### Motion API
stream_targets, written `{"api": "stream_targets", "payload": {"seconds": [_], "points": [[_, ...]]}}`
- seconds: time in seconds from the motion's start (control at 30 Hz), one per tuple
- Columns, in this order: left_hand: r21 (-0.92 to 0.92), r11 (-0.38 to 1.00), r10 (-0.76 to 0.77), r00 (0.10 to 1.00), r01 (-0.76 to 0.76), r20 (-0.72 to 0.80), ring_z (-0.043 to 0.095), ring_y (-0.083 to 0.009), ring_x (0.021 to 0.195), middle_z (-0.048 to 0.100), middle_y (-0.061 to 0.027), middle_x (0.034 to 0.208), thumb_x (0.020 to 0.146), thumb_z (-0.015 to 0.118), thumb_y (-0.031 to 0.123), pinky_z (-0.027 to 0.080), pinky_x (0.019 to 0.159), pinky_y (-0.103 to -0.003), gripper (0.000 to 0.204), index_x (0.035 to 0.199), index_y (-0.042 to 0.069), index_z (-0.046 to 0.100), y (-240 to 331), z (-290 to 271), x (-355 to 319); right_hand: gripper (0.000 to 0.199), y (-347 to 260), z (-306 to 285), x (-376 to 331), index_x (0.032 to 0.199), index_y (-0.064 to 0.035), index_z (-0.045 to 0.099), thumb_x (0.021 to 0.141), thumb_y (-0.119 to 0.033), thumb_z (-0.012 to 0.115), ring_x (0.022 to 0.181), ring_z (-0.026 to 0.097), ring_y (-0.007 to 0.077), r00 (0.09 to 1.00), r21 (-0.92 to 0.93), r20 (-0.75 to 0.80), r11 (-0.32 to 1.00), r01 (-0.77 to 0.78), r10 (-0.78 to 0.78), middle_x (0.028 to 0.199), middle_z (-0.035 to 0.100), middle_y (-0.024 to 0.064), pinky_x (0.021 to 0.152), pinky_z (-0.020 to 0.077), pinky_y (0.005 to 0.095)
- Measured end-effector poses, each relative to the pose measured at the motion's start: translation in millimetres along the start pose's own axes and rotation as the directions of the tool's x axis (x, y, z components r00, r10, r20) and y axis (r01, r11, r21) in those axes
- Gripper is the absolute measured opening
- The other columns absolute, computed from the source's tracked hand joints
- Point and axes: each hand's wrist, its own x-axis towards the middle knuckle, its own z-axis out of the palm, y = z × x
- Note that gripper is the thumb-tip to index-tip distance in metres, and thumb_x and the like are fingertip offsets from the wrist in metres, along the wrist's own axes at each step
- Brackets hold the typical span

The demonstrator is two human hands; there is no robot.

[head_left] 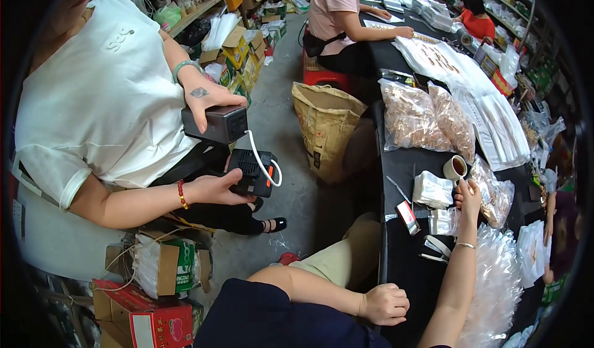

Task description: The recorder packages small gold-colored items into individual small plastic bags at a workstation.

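Note:
My right hand (468, 196), with a bangle on its wrist, reaches across the black table. Its fingers are closed at the near side of a small white cup (448, 167) that contains a dark brown liquid. At the table's near edge rests my left hand (385, 303), curled into a loose fist with nothing showing in it. Beside the cup lie a stack of small white bags (432, 189) and a smaller white packet (443, 221). A red and white box (408, 217) and white strips (437, 247) are left of my right forearm.
Bags of copper-coloured pieces (414, 116) and a heap of clear plastic bags (492, 286) cover parts of the table. A standing person holds two black devices (218, 124) joined by a white cable. A yellow sack (325, 128) stands on the floor. Other people sit farther along.

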Motion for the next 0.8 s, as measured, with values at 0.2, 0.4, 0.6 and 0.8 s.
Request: {"api": "stream_targets", "payload": {"seconds": [0.2, 0.4, 0.6, 0.8], "points": [[-0.007, 1.0, 0.006, 1.0, -0.006, 0.009, 0.058, -0.015, 0.08, 0.061, 0.0035, 0.088, 0.082, 0.068, 0.023, 0.042, 0.068, -0.03, 0.015, 0.074, 0.014, 0.059, 0.9, -2.8, 2.8, 0.033, 9.0, -8.7, 11.7, 0.114, -0.0031, 0.058, 0.092, -0.025, 0.069, 0.051, 0.046, 0.0026, 0.999, -0.022, 0.039, 1.0, -0.001, 0.002, 0.07, 0.055, -0.0024, 0.042, 0.0295, 0.016], [-0.01, 1.0, 0.02, 1.0, -0.02, -0.015, 0.058, -0.0145, 0.08, 0.061, 0.0032, 0.088, 0.082, 0.068, 0.023, 0.042, 0.068, -0.03, 0.015, 0.074, 0.014, 0.059, 1.3, -3.9, 2.6, 0.026, 6.4, -6.3, 8.1, 0.092, -0.0061, 0.065, 0.094, -0.032, 0.067, 0.052, 0.049, 0.0027, 0.995, -0.088, 0.103, 0.996, 0.01, -0.001, 0.069, 0.06, -0.0021, 0.043, 0.0327, 0.0166], [-0.025, 1.0, 0.016, 1.0, -0.016, 0.007, 0.058, -0.0144, 0.08, 0.061, 0.0031, 0.088, 0.082, 0.068, 0.023, 0.042, 0.068, -0.03, 0.015, 0.073, 0.014, 0.059, 2.1, -5.0, 3.0, 0.027, -2.1, -3.6, 2.2, 0.088, -0.0094, 0.061, 0.098, -0.034, 0.06, 0.049, 0.041, 0.001, 0.991, -0.154, 0.132, 0.988, -0.016, 0.037, 0.066, 0.052, -0.0051, 0.042, 0.0272, 0.0156], [-0.016, 1.0, 0.025, 1.0, -0.025, 0.015, 0.06, -0.0135, 0.08, 0.062, 0.0033, 0.089, 0.081, 0.069, 0.022, 0.043, 0.068, -0.028, 0.014, 0.074, 0.014, 0.06, 1.0, -5.6, 3.8, 0.028, -8.2, 1.0, 2.0, 0.09, -0.0103, 0.063, 0.099, -0.036, 0.058, 0.05, 0.043, 0.0025, 0.981, -0.219, 0.182, 0.975, -0.028, 0.069, 0.067, 0.054, -0.0042, 0.043, 0.0301, 0.0174]]}}
